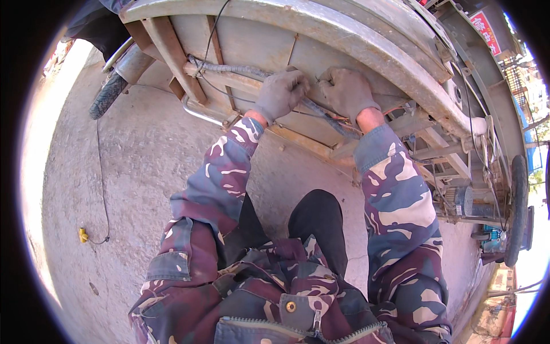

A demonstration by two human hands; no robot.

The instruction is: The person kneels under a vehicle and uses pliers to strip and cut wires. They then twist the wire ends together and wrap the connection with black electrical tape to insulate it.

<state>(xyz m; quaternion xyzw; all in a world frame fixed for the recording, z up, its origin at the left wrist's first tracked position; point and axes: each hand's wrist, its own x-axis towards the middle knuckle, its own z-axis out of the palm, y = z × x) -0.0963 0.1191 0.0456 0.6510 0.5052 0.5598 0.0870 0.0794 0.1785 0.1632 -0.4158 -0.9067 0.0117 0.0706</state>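
Observation:
My left hand, in a grey work glove, is closed with thumb and fingertips pinched together. It lies over a wire harness in grey wrapping, which runs along the underside of a tipped-up metal vehicle frame. My right hand, gloved alike, is curled closed a short way to the right, knuckles up. Whatever its fingertips pinch is hidden against the panel. Below and between the hands, the harness goes on as a bluish bundle, with thin loose wires beside it, some orange.
Rusty crossbars brace the frame. A motor and a black tyre are at the right. At the left, a black-gripped handle sticks out, and a thin cable leads to a yellow plug on the concrete floor.

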